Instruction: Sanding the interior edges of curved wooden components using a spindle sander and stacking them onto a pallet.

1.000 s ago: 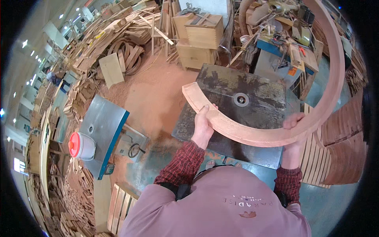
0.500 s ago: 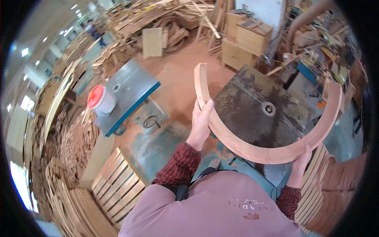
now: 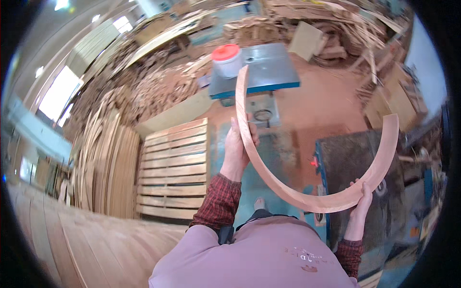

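Between my hands is a large curved piece of wood (image 3: 306, 200), a pale half ring with both ends pointing away from me. My left hand (image 3: 236, 144) is closed round its left arm, thumb on the near side and fingertips showing past the inner edge. My right hand (image 3: 361, 201) grips the lower right of the curve, thumb in front and fingertips just showing over the inner edge. The wood is held up in the air, in front of my body and partly over the dark machine table (image 3: 348, 163).
A slatted wooden pallet (image 3: 173, 168) lies to my left, beside upright stacked boards (image 3: 108, 168). Farther off, a grey metal machine table (image 3: 273, 67) carries a white bucket with a red lid (image 3: 227, 61). Planks (image 3: 96, 240) fill the lower left. Scrap wood (image 3: 158, 91) is heaped behind.
My view has swung left, so the pallet and bucket now sit nearer the middle and the dark machine table is at the right. Both hands still hold the curved wood.
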The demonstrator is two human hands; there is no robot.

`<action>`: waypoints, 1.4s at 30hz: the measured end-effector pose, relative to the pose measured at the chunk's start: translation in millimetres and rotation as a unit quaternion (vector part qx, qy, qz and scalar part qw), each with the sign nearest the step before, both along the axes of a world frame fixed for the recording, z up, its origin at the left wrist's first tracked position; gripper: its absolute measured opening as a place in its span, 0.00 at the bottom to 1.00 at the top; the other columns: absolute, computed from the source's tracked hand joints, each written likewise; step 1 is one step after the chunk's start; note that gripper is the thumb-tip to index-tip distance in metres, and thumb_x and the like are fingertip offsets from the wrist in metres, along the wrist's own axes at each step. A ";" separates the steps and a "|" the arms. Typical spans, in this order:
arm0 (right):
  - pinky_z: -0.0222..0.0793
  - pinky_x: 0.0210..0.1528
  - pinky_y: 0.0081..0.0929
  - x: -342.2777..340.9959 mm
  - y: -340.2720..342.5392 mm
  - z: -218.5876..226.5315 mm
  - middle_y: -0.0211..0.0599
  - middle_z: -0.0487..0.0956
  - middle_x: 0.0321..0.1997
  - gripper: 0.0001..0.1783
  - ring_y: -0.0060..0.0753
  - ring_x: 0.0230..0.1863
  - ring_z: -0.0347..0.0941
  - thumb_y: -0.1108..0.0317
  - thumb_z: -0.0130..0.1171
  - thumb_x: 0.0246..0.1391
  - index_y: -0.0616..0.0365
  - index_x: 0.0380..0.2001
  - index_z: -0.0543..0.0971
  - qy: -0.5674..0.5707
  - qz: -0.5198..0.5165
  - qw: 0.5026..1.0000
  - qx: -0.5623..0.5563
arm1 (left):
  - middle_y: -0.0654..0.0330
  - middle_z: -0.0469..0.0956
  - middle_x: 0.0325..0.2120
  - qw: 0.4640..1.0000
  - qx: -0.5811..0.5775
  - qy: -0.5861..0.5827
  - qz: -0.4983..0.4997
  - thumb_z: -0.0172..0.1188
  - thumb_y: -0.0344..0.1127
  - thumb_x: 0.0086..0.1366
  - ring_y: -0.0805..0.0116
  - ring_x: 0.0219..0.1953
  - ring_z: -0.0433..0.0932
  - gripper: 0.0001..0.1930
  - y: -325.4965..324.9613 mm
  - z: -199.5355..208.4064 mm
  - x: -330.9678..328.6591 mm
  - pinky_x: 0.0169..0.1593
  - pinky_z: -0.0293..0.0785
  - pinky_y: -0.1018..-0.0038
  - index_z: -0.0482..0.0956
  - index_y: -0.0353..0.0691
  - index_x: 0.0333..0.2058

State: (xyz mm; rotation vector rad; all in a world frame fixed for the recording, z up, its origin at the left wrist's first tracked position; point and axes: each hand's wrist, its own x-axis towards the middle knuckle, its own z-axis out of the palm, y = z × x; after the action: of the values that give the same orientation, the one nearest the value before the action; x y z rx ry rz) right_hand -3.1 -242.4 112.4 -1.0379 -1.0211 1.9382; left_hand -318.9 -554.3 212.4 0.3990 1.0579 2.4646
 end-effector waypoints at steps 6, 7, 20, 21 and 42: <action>0.80 0.46 0.47 -125.1 -15.7 -46.8 0.50 0.78 0.50 0.26 0.48 0.47 0.80 0.56 0.56 0.65 0.65 0.56 0.70 -0.006 0.186 0.978 -0.092 | 0.65 0.69 0.25 0.988 0.057 -0.104 0.099 0.44 0.65 0.77 0.71 0.25 0.67 0.26 -96.4 -0.2 -24.5 0.27 0.63 0.73 0.76 0.47 0.47; 0.79 0.46 0.48 -146.6 -22.4 -58.3 0.50 0.78 0.49 0.26 0.49 0.46 0.80 0.56 0.56 0.64 0.64 0.57 0.69 -0.011 0.221 0.970 -0.102 | 0.63 0.74 0.28 0.988 0.070 -0.093 0.099 0.44 0.66 0.77 0.67 0.27 0.73 0.27 -114.5 -9.7 -34.5 0.30 0.70 0.70 0.76 0.47 0.48; 0.77 0.50 0.60 -336.0 -183.8 -158.8 0.53 0.72 0.56 0.36 0.56 0.51 0.75 0.49 0.53 0.61 0.58 0.66 0.62 -0.228 0.457 0.811 -0.285 | 0.56 0.81 0.52 0.936 0.111 -0.199 0.268 0.58 0.61 0.73 0.63 0.53 0.81 0.33 -262.7 -77.2 -39.8 0.57 0.80 0.63 0.72 0.40 0.63; 0.76 0.51 0.61 -345.2 -187.2 -160.3 0.53 0.71 0.59 0.37 0.57 0.53 0.74 0.48 0.53 0.60 0.56 0.67 0.62 -0.233 0.494 0.790 -0.279 | 0.56 0.81 0.53 0.935 0.121 -0.183 0.280 0.60 0.60 0.72 0.63 0.54 0.81 0.33 -261.1 -82.4 -31.9 0.58 0.79 0.62 0.72 0.40 0.64; 0.52 0.77 0.47 -493.8 -442.3 47.1 0.51 0.58 0.79 0.38 0.51 0.78 0.55 0.41 0.39 0.74 0.60 0.71 0.67 0.413 0.614 0.577 0.346 | 0.60 0.82 0.36 0.715 0.032 0.154 0.681 0.58 0.73 0.64 0.61 0.37 0.84 0.34 -205.6 124.2 199.1 0.41 0.83 0.59 0.75 0.48 0.49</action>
State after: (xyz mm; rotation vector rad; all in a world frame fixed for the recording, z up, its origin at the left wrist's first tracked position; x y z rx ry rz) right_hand -497.0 -684.7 159.5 1.3478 -1.7958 2.0670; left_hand -119.8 -760.0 336.6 -0.0662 1.8486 3.7976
